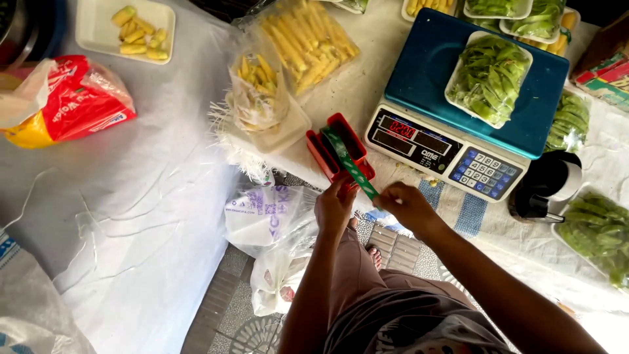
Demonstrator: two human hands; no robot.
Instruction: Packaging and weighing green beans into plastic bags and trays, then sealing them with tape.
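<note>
A strip of green tape runs from the red tape dispenser at the table edge down to both hands. The left hand pinches it just beside the dispenser, and the right hand closes on its free end. A blue scale bearing a tray of green beans stands just right.

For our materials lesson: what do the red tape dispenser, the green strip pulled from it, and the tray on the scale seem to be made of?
The red dispenser looks like hard moulded plastic: smooth, evenly coloured, slightly glossy. The green tape, held between the left hand and right hand, seems thin, flexible plastic film with a faint printed pattern. The white tray on the scale is probably foam: matte, with thick rounded rims.
</note>
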